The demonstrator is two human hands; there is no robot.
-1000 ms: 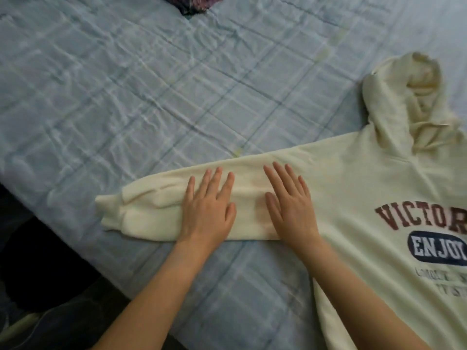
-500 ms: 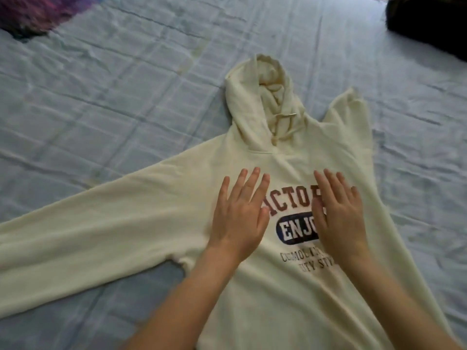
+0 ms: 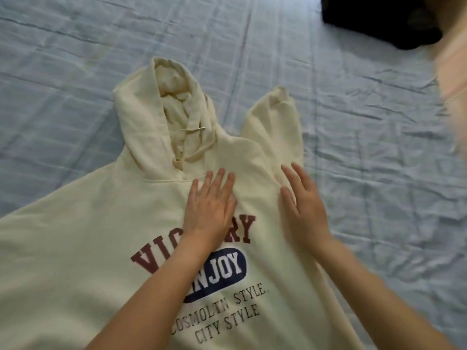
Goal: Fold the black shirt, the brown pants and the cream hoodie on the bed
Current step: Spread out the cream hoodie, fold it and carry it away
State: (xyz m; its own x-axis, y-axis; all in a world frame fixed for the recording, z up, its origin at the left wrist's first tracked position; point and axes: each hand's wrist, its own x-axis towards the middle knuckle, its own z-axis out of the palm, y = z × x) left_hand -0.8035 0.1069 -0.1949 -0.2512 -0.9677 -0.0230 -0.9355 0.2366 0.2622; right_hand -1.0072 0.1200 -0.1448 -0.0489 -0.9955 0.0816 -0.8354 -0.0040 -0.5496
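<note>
Soft, even, dimmish light (no glare); faint shadows, slight overall blur, right edge smeared.

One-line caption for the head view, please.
Left hand and right hand press flat on a cream hoodie spread face-up on the blue bedsheet.

Bed (image 3: 366,178) with a pale blue sheet, a cream hoodie (image 3: 88,248) spread on it.

The sheet is wrinkled all over and crossed by faint check lines. The hoodie lies face up and flat on it, its printed chest lettering towards the near edge of the view, its hood (image 3: 141,117) pointing away and lying open. One sleeve (image 3: 275,122) is doubled up beside the hood, cuff end pointing away, and the other side of the garment runs off the left edge. A black garment (image 3: 379,18) lies bunched on the sheet at the far right, well apart from the hoodie and partly cut off by the frame.
</note>
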